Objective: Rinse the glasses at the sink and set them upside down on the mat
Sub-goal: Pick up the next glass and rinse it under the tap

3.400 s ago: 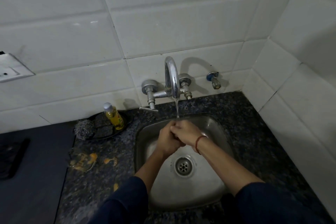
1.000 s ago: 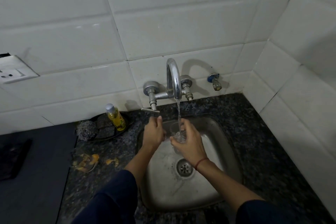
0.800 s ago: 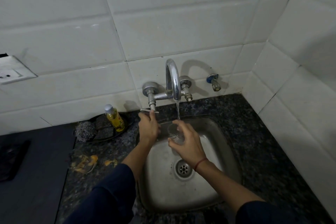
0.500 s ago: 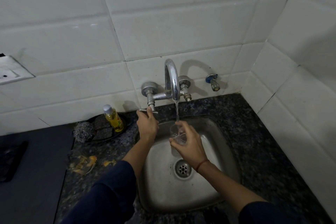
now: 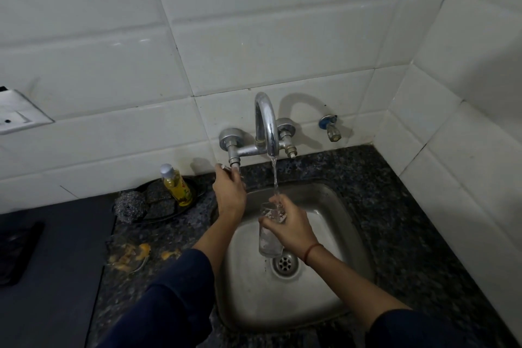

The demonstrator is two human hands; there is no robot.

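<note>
A clear drinking glass [image 5: 269, 237] stands upright over the steel sink [image 5: 333, 285], right under the stream that runs from the curved chrome tap [image 5: 267, 124]. My right hand [image 5: 291, 227] grips the glass near its rim from the right side. My left hand [image 5: 229, 192] reaches up to the tap's left lever handle [image 5: 226, 167] and holds it with the fingers curled round it. Water falls into the glass mouth. No mat is in view.
A dark dish with a steel scrubber [image 5: 130, 205], sponges and a yellow soap bottle [image 5: 177, 185] sits left of the sink. Yellow food scraps [image 5: 132, 256] lie on the granite counter. A small wall valve [image 5: 330, 128] is right of the tap. Tiled walls close the corner.
Earlier both hands rubbed the glass under the stream. My left hand has since gone up to the tap's lever and stays there; my right hand keeps the glass under the water.
</note>
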